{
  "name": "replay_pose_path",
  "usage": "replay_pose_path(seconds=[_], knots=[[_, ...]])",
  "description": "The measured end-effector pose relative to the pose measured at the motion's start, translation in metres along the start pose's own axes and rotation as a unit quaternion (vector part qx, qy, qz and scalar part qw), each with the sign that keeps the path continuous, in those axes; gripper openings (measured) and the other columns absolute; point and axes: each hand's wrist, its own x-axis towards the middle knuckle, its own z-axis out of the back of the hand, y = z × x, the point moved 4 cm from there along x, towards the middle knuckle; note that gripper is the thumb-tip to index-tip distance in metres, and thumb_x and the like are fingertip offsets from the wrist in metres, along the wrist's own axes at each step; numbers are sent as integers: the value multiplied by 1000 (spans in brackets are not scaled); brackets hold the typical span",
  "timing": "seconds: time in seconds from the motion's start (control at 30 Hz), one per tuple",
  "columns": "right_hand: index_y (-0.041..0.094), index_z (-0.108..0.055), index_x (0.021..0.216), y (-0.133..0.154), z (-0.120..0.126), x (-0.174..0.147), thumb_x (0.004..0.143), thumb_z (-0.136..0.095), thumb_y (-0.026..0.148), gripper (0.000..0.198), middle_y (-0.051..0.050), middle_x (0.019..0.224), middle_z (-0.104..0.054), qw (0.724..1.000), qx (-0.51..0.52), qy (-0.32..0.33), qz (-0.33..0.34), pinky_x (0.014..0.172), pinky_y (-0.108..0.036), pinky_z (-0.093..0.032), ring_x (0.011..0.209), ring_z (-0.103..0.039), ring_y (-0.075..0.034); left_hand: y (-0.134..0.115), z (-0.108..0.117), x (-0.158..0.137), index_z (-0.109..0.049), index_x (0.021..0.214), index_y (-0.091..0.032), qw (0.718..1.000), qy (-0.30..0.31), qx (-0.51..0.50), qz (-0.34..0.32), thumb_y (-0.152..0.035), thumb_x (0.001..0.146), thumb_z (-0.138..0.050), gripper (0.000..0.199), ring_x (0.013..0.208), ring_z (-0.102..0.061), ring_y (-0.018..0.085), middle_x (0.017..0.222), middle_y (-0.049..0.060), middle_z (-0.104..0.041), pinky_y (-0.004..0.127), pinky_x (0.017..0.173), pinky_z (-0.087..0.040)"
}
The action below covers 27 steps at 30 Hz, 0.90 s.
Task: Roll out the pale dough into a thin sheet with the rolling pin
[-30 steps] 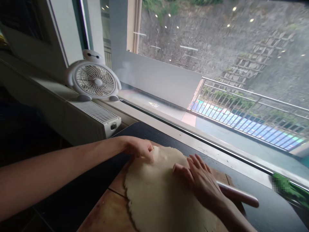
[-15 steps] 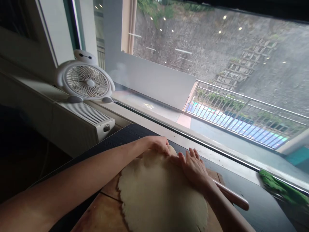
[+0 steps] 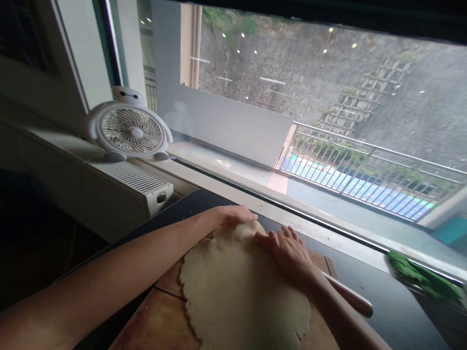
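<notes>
A large, thin sheet of pale dough (image 3: pixel 241 291) with a ragged edge lies on a wooden board (image 3: pixel 156 321). My left hand (image 3: pixel 235 215) is at the dough's far edge, with fingers stretched to the right along it; its fingertips are partly hidden. On the dough's right far side rests my right hand (image 3: pixel 286 248), fingers apart and thumb side touching the surface. Between both hands the far end of the dough rises in a small uneven bump. A wooden rolling pin (image 3: pixel 359 302) sticks out from behind my right forearm, its other end covered.
The board lies on a dark table (image 3: pixel 379 291) against a window sill (image 3: pixel 233 194). A white figure-shaped fan (image 3: pixel 135 131) stands left, above a white radiator (image 3: pixel 131 177). A green cloth (image 3: pixel 423 277) lies at the right by the window.
The fingers of my left hand have straightened out to the right from a curled hold on the dough's edge. My right hand has shifted slightly left, and the view has tilted a little.
</notes>
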Motion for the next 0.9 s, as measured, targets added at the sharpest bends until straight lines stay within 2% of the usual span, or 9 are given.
replay_pose_path(seconds=[0.1,0.13,0.23,0.33,0.53,0.67,0.73,0.8,0.9], knots=[[16,-29,141,7,-5,-20,93,-13,54,64,-7,147,-30,998,17,-23,50,109,-41,-17,138,-12,-23,5,-2,-1,-60,91,-8,999,13,-35,27,-52,79,-53,46,64,-58,19,74,9,-64,24,54,-45],[17,-29,141,6,-5,-20,93,-13,54,63,-6,147,-29,998,18,-28,51,110,-41,-15,138,-11,-23,6,-3,0,-60,92,-8,999,12,-38,30,-53,79,-52,47,64,-58,19,73,9,-64,25,55,-45],[19,-45,130,-9,0,6,94,-13,50,58,-10,142,-36,999,22,-22,-24,105,-48,-21,135,-20,-27,3,-3,1,-61,89,-10,999,4,-22,38,-54,78,-53,46,63,-56,17,72,7,-64,24,55,-45],[20,-50,125,-11,3,21,93,-21,50,53,-13,135,-45,998,26,-12,-48,99,-49,-29,130,-31,-30,-1,-3,0,-62,85,-12,999,5,-2,45,-54,76,-55,43,60,-56,17,71,7,-64,24,53,-45],[15,-34,139,15,-3,-23,94,-17,49,59,-6,145,-32,995,28,-79,52,110,-40,-13,138,-12,-23,0,-1,1,-61,86,-9,999,-21,6,34,-51,79,-52,43,64,-55,17,74,8,-64,25,55,-44],[15,-52,123,1,8,5,95,-13,46,56,-12,135,-45,997,39,-63,-22,103,-49,-25,132,-27,-28,0,-2,2,-61,81,-10,999,-31,18,30,-51,80,-51,43,64,-55,17,73,7,-64,23,55,-43],[17,-55,118,2,11,5,95,-15,46,55,-13,130,-49,997,42,-54,-20,100,-49,-30,131,-31,-28,-1,0,1,-62,78,-11,998,-36,36,27,-50,78,-53,40,63,-55,16,72,7,-64,22,53,-42],[20,-55,119,9,5,-19,95,-20,46,50,-9,133,-48,997,38,-59,13,103,-45,-30,132,-30,-26,-2,1,0,-62,75,-12,997,-32,60,28,-49,75,-56,37,60,-54,16,70,6,-63,23,51,-42],[18,-32,139,22,-7,-79,92,-32,47,55,-9,142,-38,983,23,-123,131,100,-40,-38,130,-34,-25,-2,-4,-1,-63,69,-13,996,-6,80,38,-46,67,-63,33,53,-51,16,64,5,-61,25,47,-40]])
